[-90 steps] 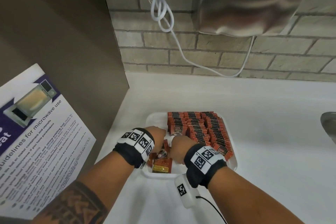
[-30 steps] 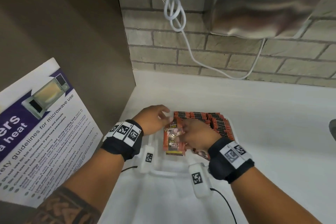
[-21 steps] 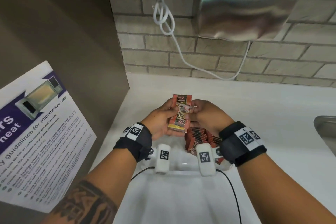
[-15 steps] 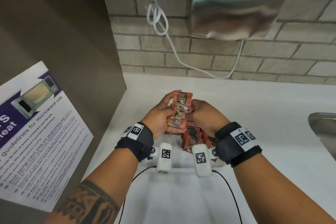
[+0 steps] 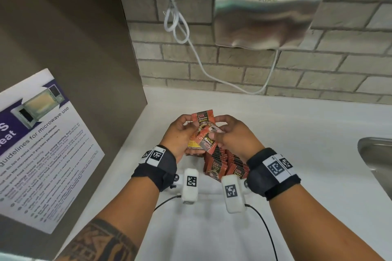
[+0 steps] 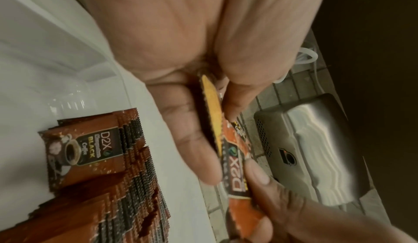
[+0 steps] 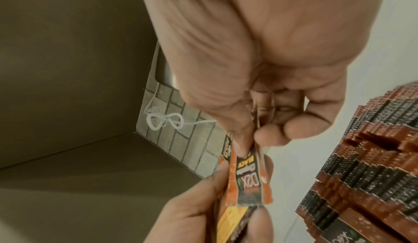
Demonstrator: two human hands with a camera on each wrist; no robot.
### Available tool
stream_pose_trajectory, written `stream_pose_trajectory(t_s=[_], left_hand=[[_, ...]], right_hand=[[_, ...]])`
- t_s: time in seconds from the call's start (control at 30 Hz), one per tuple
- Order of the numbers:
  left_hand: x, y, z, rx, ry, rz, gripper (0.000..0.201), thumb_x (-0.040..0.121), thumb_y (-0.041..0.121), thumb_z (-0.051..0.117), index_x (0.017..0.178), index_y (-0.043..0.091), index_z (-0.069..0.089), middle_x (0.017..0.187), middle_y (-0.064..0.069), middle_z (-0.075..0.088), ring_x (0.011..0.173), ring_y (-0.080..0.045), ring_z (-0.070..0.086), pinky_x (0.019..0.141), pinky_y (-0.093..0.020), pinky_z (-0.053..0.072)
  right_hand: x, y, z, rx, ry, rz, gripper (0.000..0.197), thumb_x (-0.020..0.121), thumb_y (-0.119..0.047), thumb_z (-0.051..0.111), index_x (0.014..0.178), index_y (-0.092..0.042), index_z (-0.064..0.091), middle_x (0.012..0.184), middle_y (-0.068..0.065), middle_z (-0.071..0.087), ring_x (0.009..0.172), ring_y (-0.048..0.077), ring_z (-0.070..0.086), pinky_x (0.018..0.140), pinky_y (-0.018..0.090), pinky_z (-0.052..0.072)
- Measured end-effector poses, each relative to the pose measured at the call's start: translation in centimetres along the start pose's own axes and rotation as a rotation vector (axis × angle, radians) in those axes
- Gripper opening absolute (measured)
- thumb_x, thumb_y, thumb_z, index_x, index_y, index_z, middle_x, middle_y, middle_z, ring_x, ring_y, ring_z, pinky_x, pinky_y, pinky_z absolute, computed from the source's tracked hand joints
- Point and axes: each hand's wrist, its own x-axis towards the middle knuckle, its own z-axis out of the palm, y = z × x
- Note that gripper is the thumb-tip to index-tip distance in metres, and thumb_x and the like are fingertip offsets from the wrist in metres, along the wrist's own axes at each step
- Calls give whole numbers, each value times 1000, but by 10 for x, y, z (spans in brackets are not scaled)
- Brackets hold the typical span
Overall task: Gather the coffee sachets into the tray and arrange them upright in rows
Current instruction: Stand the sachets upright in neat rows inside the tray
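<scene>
Coffee sachets held in both hands above a part-filled tray.

Head view: left hand [image 5: 179, 133] and right hand [image 5: 235, 135] both gripped a small bunch of loose sachets [image 5: 203, 131], raised over the white desk [image 5: 297, 133]; one faced upright, another was turned upside down. Rows of upright sachets [image 5: 222, 163] stood in the tray [image 5: 203, 188], largely hidden behind wrists and wrist cameras; tray rim hard to make out.
Left wrist view: left fingers [image 6: 192, 139] and thumb pinched the bunch edge-on; count unclear. Packed rows [image 6: 101, 175] lay below, blurred.
Right wrist view: right thumb and fingertips [image 7: 271, 134] pinched one sachet's end; rows [image 7: 373, 157] cut off at right.
</scene>
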Motion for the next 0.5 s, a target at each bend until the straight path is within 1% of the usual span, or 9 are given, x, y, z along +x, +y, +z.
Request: stream_pose_trajectory(t_s=[0.07, 0.17, 0.23, 0.3, 0.37, 0.4, 0.43, 0.47, 0.5], left_hand=[[1, -2, -1, 28, 35, 29, 12, 102, 19, 58, 113, 17, 61, 103, -14, 73, 73, -25, 73, 51, -36, 58], [3, -4, -6, 41, 82, 49, 14, 101, 19, 59, 115, 15, 60, 103, -14, 73, 74, -26, 74, 56, -38, 59], [3, -6, -12, 31, 125, 60, 10, 101, 17, 59, 111, 16, 59, 101, -12, 73, 74, -27, 75, 59, -41, 61], [3, -8, -20, 45, 141, 66, 7, 101, 16, 59, 109, 17, 59, 101, -11, 75, 79, -29, 76, 66, -49, 62], [2, -8, -26, 72, 127, 67, 10, 101, 16, 60, 111, 16, 60, 102, -12, 75, 83, -31, 76, 72, -56, 61], [1, -7, -29, 82, 118, 69, 11, 100, 16, 60, 112, 16, 60, 101, -12, 76, 82, -30, 76, 73, -57, 61], [1, -5, -32, 88, 108, 75, 12, 100, 15, 61, 112, 15, 61, 99, -10, 76, 80, -29, 76, 72, -56, 61], [1, -4, -34, 97, 97, 86, 11, 100, 15, 62, 111, 15, 62, 96, -9, 76, 77, -27, 75, 70, -54, 61], [1, -2, -37, 106, 83, 100, 10, 99, 15, 62, 109, 16, 62, 93, -7, 76, 76, -26, 74, 68, -51, 61]], right_hand=[[-2, -1, -3, 35, -32, 13, 39, 89, -5, 71, 123, -18, 59, 93, 8, 72, 65, 16, 66, 68, 30, 56], [-7, -3, -9, 149, -93, 44, 36, 92, -2, 66, 122, -21, 60, 103, 11, 73, 75, 22, 75, 67, 28, 55], [-6, -3, -11, 247, -98, 72, 28, 93, 3, 60, 116, -14, 58, 108, 17, 72, 83, 29, 76, 67, 30, 56], [-5, -3, -9, 373, -62, 101, 21, 93, 4, 55, 110, -7, 54, 111, 26, 71, 88, 34, 76, 72, 35, 57], [-4, -4, -5, 498, -48, 105, 23, 93, 5, 52, 115, 2, 52, 112, 28, 70, 94, 34, 74, 82, 40, 58], [-5, -6, -1, 542, -50, 97, 21, 93, 7, 51, 114, 8, 53, 107, 25, 72, 97, 33, 74, 86, 43, 58], [-4, -7, 2, 547, -47, 84, 15, 93, 9, 48, 105, 10, 55, 97, 20, 75, 99, 33, 73, 90, 45, 56], [-3, -10, 6, 537, -31, 78, 11, 93, 11, 46, 93, 7, 56, 88, 15, 75, 99, 32, 73, 92, 47, 54], [-1, -11, 10, 503, 3, 85, 15, 93, 11, 43, 89, 3, 54, 87, 14, 74, 100, 32, 73, 93, 47, 54]])
